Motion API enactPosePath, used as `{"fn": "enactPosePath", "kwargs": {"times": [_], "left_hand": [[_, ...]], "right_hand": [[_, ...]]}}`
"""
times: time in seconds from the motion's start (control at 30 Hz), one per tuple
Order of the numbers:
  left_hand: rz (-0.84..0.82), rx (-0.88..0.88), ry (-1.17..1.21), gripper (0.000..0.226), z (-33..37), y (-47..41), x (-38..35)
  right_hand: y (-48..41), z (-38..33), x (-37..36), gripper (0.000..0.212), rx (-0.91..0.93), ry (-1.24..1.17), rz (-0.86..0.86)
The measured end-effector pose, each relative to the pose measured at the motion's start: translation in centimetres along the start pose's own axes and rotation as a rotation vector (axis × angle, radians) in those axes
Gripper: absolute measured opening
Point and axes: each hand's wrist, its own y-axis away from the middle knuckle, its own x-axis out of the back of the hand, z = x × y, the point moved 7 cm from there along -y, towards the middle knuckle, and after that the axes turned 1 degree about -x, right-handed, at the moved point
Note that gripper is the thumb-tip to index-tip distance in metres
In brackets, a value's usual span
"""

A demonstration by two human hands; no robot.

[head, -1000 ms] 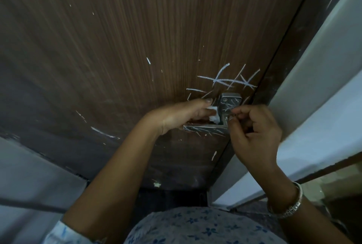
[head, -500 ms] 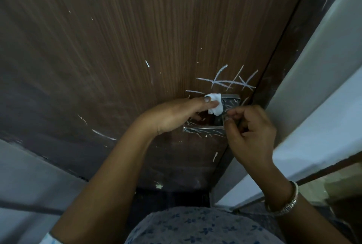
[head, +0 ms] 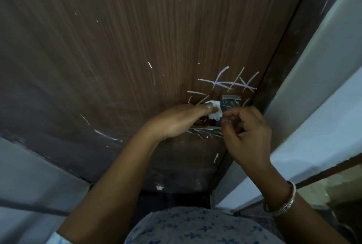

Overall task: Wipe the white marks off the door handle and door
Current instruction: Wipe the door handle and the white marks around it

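Left grip (head: 176, 120) pinching tissue (head: 215, 114), right grip (head: 248, 134) fingers curled

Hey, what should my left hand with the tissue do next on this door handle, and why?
Probably drag the tissue down onto the lever of the door handle: the left hand holds it beside the square plate, and white marks streak the lever just below.

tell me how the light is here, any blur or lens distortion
Head view: dim, flat light with no glare; the wide lens bows the door; white marks and the door handle read sharp; the tissue looks washed out.
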Motion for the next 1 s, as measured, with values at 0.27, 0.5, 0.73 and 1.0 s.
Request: {"fn": "enactPosePath", "kwargs": {"times": [0.27, 0.5, 0.73, 1.0], "left_hand": [[-0.006, -0.113, 0.011, 0.077, 2.7, 1.6, 0.5], [-0.068, -0.359, 0.136, 0.04, 5.8, 3.8, -0.9], [0.296, -0.443, 0.149, 0.024, 3.5, 4.6, 0.8], [0.777, -0.494, 0.111, 0.019, 0.4, 6.2, 0.9]], "right_hand": [[-0.6, -1.3, 0.4, 0.044, 0.048, 0.037, 0.018], [0.8, -1.2, 2.1, 0.026, 0.06, 0.013, 0.107], [6.6, 0.8, 3.3, 0.024, -0.043, -0.09, 0.176], [9.3, 3.9, 2.0, 0.028, -0.11, -0.18, 0.158]]}}
